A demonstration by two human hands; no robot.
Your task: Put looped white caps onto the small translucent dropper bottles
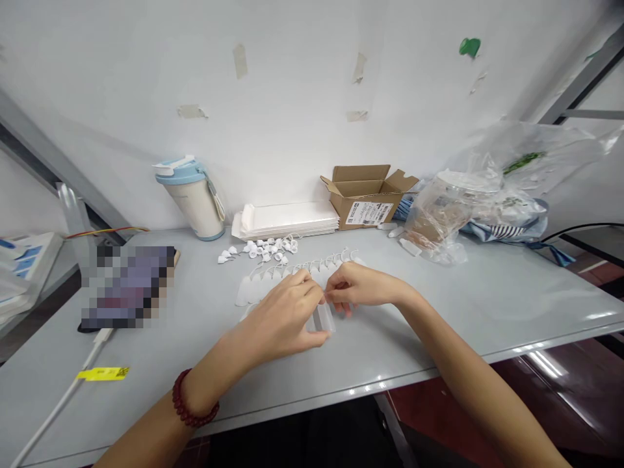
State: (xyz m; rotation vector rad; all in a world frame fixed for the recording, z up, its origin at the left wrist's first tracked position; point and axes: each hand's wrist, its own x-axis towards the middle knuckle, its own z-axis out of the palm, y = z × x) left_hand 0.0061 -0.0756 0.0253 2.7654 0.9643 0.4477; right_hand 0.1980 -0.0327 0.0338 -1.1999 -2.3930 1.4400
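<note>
A translucent plastic piece point(324, 318) with flat sides is under my left hand point(290, 312), whose thumb and fingers close around it. At its far end, my right hand point(358, 286) has its fingertips pinched together close to the left fingers. Whatever the pinch holds is too small or hidden to tell. Just behind the hands lies a row of whitish flat pieces point(266, 281) with thin curved ends, partly covered by my left hand. Beyond the row is a loose pile of small white caps point(268, 247).
At the back stand a blue-lidded tumbler point(195, 201), a stack of white flat boxes point(292, 219) and an open cardboard box point(368, 198). Plastic bags point(448, 208) sit at right. A blurred phone point(129, 286) with a white cable point(63, 403) lies left.
</note>
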